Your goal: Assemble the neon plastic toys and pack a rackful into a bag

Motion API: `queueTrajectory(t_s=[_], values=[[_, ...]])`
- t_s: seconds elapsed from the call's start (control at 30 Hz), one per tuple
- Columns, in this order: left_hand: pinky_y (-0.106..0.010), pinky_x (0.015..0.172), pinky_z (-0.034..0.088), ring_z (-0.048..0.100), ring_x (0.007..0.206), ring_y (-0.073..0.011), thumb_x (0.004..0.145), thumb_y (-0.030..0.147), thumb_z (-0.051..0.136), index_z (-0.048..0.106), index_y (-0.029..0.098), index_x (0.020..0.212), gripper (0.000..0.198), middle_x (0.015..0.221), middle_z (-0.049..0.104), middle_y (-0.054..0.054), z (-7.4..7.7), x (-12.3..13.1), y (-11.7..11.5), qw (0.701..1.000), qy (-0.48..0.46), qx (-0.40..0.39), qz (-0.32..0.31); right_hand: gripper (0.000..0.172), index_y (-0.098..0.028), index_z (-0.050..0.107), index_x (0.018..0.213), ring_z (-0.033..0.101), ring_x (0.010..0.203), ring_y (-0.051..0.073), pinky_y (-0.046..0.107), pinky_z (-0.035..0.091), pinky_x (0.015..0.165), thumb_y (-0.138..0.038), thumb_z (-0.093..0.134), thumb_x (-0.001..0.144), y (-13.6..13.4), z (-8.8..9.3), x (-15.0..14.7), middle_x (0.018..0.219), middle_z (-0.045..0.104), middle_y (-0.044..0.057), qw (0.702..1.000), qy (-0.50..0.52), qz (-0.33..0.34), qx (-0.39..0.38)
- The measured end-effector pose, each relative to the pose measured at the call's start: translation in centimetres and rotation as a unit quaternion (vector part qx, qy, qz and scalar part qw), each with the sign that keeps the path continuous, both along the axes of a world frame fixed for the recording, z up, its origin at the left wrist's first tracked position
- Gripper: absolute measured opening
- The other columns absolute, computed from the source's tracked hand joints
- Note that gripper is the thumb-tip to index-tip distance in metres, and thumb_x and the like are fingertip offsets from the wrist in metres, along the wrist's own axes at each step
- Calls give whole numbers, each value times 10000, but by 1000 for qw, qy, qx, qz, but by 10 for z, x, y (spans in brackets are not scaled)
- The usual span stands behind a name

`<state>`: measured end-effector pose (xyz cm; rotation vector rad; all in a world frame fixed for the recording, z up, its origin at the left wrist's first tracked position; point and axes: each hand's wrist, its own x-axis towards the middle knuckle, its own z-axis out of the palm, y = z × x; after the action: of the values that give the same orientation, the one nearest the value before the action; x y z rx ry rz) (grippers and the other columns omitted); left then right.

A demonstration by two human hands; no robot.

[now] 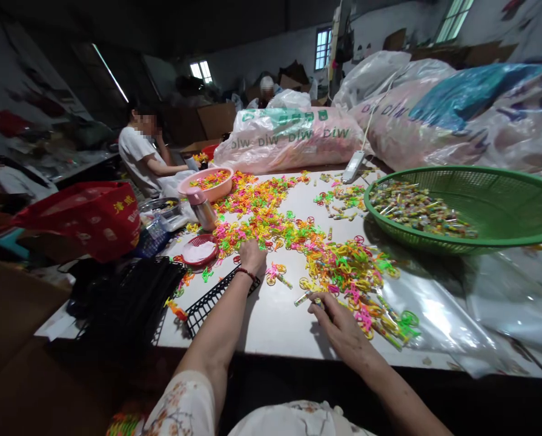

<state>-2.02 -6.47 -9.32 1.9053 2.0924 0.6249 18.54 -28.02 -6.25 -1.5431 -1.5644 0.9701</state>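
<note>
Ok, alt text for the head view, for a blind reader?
Right hand holding a small tube over a white table, left hand at a heap of bright plastic pieces, near a black grid. A green basket, partly filled, stands at right.

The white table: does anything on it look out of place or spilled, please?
A white power strip lies at the far side of the white table, close to loose plastic pieces; that seems an odd place for it. Elsewhere, the pieces look heaped rather than clearly spilled.

"DIW" print
Repeated on sacks (293, 154) behind and left of the green basket (489, 200); red bag (102, 224) farther left bears yellow characters, seemingly Chinese.
</note>
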Motion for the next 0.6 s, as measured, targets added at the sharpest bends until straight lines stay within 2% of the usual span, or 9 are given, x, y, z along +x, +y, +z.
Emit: queueTrajectory(t_s=[0.13, 0.23, 0.33, 0.43, 0.5, 0.6], values=[[-356, 885, 393, 549, 1035, -281, 675, 195, 701, 605, 150, 808, 170, 955, 637, -128, 5, -5, -10, 997, -77, -11, 15, 423, -232, 606, 1205, 640, 814, 197, 311, 487, 734, -509, 444, 929, -4, -5, 9, 850, 698, 26, 999, 19, 26, -10], [-325, 857, 408, 546, 1028, -238, 758, 274, 660, 571, 166, 865, 176, 983, 614, -99, 18, -8, -20, 986, -163, -6, 32, 447, -210, 574, 1246, 635, 765, 191, 316, 487, 720, -498, 434, 934, -7, -5, 10, 831, 699, 28, 1000, 6, 3, -7], [-281, 745, 445, 573, 868, -168, 884, 365, 506, 540, 165, 934, 208, 913, 605, -71, 34, -6, -36, 961, -275, -26, 27, 394, -206, 587, 1172, 623, 710, 179, 314, 491, 677, -478, 415, 945, -10, -3, 8, 862, 705, 38, 1000, 7, -11, -8], [-231, 615, 442, 542, 654, -100, 903, 393, 470, 540, 150, 883, 253, 824, 607, -54, 44, 4, -65, 924, -375, -73, -23, 371, -213, 637, 1138, 649, 831, 200, 334, 504, 758, -466, 461, 932, -10, 1, 6, 947, 715, 60, 1000, 16, 0, 17], [-201, 540, 408, 514, 586, -76, 864, 438, 540, 533, 145, 836, 294, 786, 605, -48, 44, 13, -91, 875, -467, -110, -64, 389, -223, 648, 1187, 654, 907, 215, 357, 501, 826, -458, 488, 923, -9, 3, 4, 1018, 714, 72, 999, 22, 7, 40], [-160, 463, 329, 485, 542, -54, 780, 477, 673, 507, 148, 798, 369, 709, 585, -18, 39, 30, -133, 740, -638, -173, -125, 391, -217, 648, 1195, 661, 891, 215, 356, 506, 823, -452, 506, 916, -6, 5, 1, 1019, 718, 77, 998, 31, 1, 50]])
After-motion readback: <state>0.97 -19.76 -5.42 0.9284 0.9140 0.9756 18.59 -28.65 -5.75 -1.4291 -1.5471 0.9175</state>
